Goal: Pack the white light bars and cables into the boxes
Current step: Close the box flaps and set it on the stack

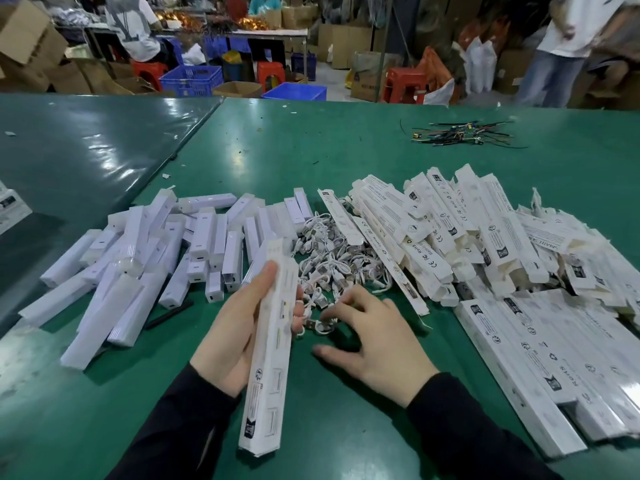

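My left hand (230, 336) grips a long white printed box (268, 355), held lengthwise with its far end pointing at the piles. My right hand (375, 341) reaches into the near edge of a heap of coiled white cables (332, 261), its fingertips curled at a coil (320, 325); whether it pinches the coil I cannot tell. White light bars (138, 268) lie in a loose pile to the left. Flat and folded white boxes (450, 230) are heaped to the right, and filled boxes (540, 362) lie side by side at the near right.
The green table (311, 150) stretches ahead. A bundle of coloured wires (464, 133) lies at the far right. A thin black strip (169, 315) lies by the light bars. People, blue crates, red stools and cartons stand beyond the table.
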`<state>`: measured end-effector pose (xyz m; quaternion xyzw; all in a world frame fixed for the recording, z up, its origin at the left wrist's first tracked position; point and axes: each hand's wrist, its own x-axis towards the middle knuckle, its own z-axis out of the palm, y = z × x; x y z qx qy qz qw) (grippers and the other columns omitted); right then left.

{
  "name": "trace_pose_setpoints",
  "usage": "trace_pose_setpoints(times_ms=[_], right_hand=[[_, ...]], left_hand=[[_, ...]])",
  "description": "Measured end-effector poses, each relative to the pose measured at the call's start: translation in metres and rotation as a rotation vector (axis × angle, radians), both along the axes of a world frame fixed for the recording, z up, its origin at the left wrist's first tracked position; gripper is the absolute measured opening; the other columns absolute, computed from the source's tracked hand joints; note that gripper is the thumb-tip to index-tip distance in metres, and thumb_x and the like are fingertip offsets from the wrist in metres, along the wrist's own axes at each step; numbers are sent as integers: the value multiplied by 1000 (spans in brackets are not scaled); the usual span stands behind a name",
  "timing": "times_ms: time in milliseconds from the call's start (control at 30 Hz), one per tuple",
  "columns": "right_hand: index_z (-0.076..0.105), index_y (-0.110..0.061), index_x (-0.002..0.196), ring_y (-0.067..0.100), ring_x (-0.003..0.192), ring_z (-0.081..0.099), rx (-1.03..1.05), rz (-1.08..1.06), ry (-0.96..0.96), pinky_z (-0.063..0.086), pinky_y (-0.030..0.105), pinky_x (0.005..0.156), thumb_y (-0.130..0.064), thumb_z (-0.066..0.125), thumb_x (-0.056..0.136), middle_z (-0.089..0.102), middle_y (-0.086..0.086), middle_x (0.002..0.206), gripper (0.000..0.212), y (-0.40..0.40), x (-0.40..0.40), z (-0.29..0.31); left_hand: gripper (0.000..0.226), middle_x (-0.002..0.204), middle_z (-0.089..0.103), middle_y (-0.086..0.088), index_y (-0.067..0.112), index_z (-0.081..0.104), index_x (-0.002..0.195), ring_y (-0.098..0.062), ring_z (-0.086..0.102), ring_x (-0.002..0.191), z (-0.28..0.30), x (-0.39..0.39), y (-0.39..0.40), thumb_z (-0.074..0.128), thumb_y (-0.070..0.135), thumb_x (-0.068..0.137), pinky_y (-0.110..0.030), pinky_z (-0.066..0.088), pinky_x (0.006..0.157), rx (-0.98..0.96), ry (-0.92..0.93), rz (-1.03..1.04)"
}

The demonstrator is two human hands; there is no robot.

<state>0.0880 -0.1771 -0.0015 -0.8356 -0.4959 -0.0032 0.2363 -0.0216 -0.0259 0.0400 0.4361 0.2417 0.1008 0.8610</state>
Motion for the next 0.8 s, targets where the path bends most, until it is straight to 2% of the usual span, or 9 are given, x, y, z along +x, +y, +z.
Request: trace_pose_setpoints(times_ms=[100, 200, 267, 333, 400, 500, 633, 700, 800], right_hand=[[66, -22, 103, 24, 86, 54, 56, 23, 61, 45, 37, 80, -42, 63, 91, 53, -6, 103, 24, -3, 1, 4], [62, -16, 94, 14, 78, 56, 233, -4, 107, 47, 29, 74, -29, 63, 94, 58, -7, 91, 13, -4, 3, 8], [63, -15, 90, 11, 72, 62, 504, -63, 402, 48, 20, 70, -17, 68, 91, 65, -3, 80, 6, -4, 2, 13], [63, -12, 88, 18, 71, 69, 757, -49, 808, 53, 21, 69, -7, 70, 88, 69, 1, 76, 8, -1, -1, 19], [63, -10, 85, 23, 72, 73, 849, -17, 1019, 54, 21, 68, -6, 71, 84, 70, 2, 75, 9, 1, -4, 21], [61, -9, 83, 23, 65, 71, 764, 24, 1085, 55, 23, 65, -1, 74, 80, 70, 6, 73, 16, 2, -8, 22], [60, -8, 94, 24, 63, 70, 627, 108, 1167, 55, 26, 65, 5, 75, 77, 70, 7, 72, 27, 1, -13, 22], [62, -8, 93, 24, 64, 71, 646, 81, 1121, 57, 27, 65, 4, 76, 76, 71, 9, 73, 25, 1, -13, 22], [62, -5, 92, 21, 64, 70, 731, -13, 1070, 55, 24, 64, 6, 73, 80, 70, 9, 74, 20, 1, -10, 24]], left_hand=[[66, 68, 59, -6, 3, 61, 113, -14, 53, 49, -1, 2, -2, 72, 45, 64, -21, 48, 42, -55, 1, 11], [63, 69, 53, -5, 4, 57, 118, -14, 49, 49, -3, 2, -2, 69, 43, 70, -20, 44, 39, -81, -13, 23], [62, 70, 53, -5, 3, 56, 116, -13, 47, 48, -3, 2, -2, 71, 40, 68, -20, 41, 37, -72, 3, 22], [66, 71, 57, -4, 2, 57, 117, -12, 46, 45, -2, 3, -3, 79, 33, 63, -19, 40, 35, -59, 16, 16], [65, 72, 63, -6, 1, 59, 113, -11, 47, 44, -1, 4, -6, 85, 24, 58, -18, 39, 35, -14, 20, 4], [46, 70, 65, -9, 0, 65, 99, -12, 50, 45, -5, 4, -7, 79, 18, 58, -19, 41, 37, 59, 3, 20], [20, 63, 60, -8, 8, 74, 78, -12, 52, 44, -9, 3, -6, 77, 14, 60, -19, 44, 38, 80, 18, -40], [23, 63, 59, -9, 7, 73, 81, -12, 52, 45, -8, 3, -7, 77, 15, 60, -19, 44, 38, 78, 26, -76], [43, 72, 66, -14, -1, 68, 97, -14, 60, 52, -8, 3, -10, 78, 16, 58, -19, 45, 40, 123, 35, -105]])
